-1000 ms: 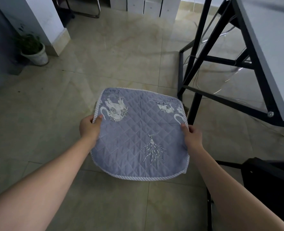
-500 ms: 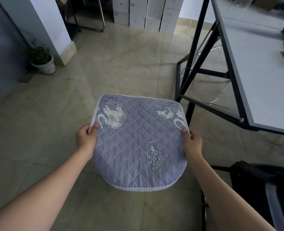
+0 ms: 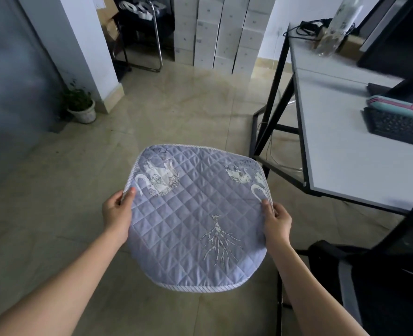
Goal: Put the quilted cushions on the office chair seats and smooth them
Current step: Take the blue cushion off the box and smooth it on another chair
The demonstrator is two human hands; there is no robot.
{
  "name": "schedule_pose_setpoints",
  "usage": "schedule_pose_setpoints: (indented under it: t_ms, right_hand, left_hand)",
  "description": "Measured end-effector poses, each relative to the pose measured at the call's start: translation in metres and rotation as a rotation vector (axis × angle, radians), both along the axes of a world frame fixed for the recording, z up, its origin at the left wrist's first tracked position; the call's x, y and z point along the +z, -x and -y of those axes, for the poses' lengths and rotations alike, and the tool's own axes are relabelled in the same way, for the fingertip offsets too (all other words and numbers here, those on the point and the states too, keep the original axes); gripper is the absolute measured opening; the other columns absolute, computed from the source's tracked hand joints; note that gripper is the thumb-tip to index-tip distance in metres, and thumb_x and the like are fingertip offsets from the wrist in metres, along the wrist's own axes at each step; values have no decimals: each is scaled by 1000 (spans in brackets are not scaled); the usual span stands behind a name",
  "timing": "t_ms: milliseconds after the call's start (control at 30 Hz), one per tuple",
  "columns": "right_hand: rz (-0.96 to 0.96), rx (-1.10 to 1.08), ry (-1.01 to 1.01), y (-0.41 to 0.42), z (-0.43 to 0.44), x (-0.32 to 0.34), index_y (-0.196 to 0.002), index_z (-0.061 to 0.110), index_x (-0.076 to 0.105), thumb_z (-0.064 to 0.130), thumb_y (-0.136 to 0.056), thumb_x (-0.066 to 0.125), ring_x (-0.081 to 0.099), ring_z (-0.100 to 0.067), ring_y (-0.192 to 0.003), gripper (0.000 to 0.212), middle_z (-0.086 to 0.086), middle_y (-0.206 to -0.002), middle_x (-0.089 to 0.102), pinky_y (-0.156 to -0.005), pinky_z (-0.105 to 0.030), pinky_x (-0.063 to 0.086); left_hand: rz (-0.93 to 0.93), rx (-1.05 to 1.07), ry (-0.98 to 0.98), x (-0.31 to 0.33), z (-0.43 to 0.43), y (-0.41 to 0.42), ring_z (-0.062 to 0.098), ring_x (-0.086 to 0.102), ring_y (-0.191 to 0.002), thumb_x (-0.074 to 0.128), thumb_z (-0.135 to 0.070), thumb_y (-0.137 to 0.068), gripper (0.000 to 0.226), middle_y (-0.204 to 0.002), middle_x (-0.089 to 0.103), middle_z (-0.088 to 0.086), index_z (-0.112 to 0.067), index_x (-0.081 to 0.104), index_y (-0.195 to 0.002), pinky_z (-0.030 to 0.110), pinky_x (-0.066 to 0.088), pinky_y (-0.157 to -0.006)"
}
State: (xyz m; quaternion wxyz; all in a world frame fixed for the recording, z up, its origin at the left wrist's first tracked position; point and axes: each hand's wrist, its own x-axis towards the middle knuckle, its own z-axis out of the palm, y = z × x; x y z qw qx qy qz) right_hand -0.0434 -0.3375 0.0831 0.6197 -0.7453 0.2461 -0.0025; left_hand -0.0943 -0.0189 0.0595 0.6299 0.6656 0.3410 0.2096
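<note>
Cushion (image 3: 195, 214), lilac quilted, held flat in mid-air at frame centre above the tiled floor (image 3: 176, 112). Left hand (image 3: 117, 212) pinches its left edge, thumb on top. Right hand (image 3: 277, 220) grips its right edge likewise. Black chair (image 3: 370, 287) sits lower right, apart from the cushion.

To your right, a white desk (image 3: 341, 151) bears a black keyboard (image 3: 399, 127) and clear bottle (image 3: 333, 27). Ahead, stacked white boxes (image 3: 220, 32); far left, a potted plant (image 3: 80, 106) on the tiled floor (image 3: 176, 112).
</note>
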Motion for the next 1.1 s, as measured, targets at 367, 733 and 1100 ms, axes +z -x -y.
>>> schedule_pose_setpoints:
  t_ms: [367, 733, 1100]
  right_hand:
    - [74, 38, -10, 33, 39, 61, -80, 8, 64, 35, -88, 61, 55, -22, -74, 28, -10, -75, 61, -74, -42, 53]
    - [189, 18, -54, 78, 78, 103, -81, 11, 64, 29, -90, 59, 54, -15, -67, 20, -1, -70, 61, -63, -24, 48]
    - [216, -19, -87, 184, 133, 128, -77, 18, 64, 29, -90, 59, 57, -22, -73, 18, -8, -75, 61, -68, -33, 52]
  left_hand:
    - [69, 6, 35, 74, 36, 43, 12, 29, -62, 62, -26, -87, 31, -66, 34, 6, -7, 48, -67, 26, 26, -54]
    - [102, -20, 93, 118, 74, 71, 18, 44, -82, 63, -26, -87, 18, -85, 51, 8, -10, 57, -80, 27, 38, -65]
    - [126, -68, 84, 135, 133, 154, 15, 43, -77, 62, -24, -87, 21, -81, 52, 8, -3, 60, -82, 24, 37, -62]
